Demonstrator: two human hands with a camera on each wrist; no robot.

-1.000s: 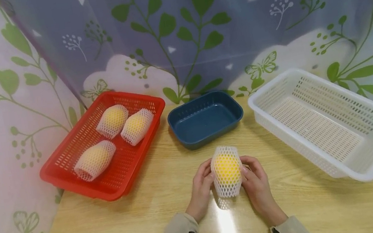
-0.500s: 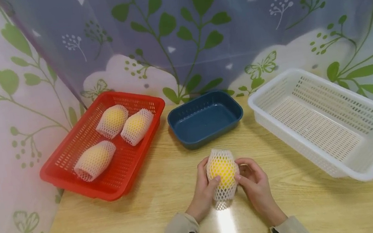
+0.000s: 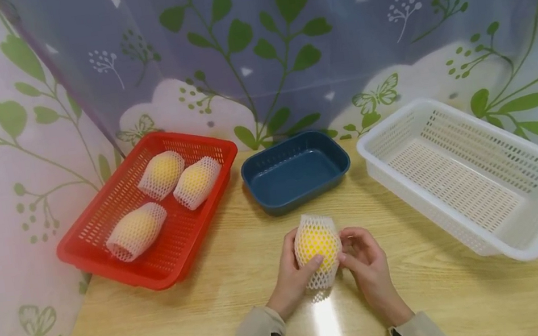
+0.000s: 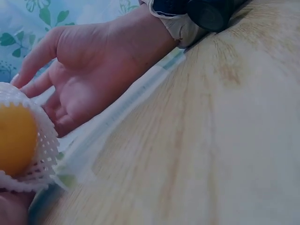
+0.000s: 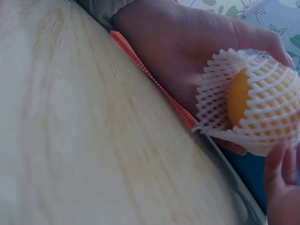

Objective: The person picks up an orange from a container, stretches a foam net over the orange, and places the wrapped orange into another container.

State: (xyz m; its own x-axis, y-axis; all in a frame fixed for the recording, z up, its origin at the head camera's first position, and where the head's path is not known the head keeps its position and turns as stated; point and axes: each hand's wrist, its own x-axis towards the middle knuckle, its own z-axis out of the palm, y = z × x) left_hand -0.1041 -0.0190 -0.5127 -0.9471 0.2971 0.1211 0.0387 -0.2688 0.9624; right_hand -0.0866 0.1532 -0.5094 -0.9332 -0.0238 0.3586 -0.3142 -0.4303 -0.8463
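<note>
A yellow oval fruit (image 3: 320,249) sits inside a white foam net (image 3: 323,280) above the table's front middle. My left hand (image 3: 290,274) grips it from the left, thumb across the front. On the other side my right hand (image 3: 370,268) pinches the net's right edge between thumb and fingers. The right wrist view shows the net (image 5: 215,101) standing loose around the fruit (image 5: 238,98), my left hand (image 5: 180,49) behind it. In the left wrist view, my right hand (image 4: 89,70) has its thumb and a finger at the net (image 4: 44,150).
A red basket (image 3: 196,238) at the left holds 3 netted fruits, one of them a netted fruit (image 3: 137,231) nearest the front. A dark blue tray (image 3: 295,173) stands behind my hands. A white basket (image 3: 457,182) stands at the right on the wooden table (image 3: 206,309).
The netted fruit has shifted slightly left and turned. My left thumb has come round onto its front, and my right hand has moved from the fruit's side to the net's edge.
</note>
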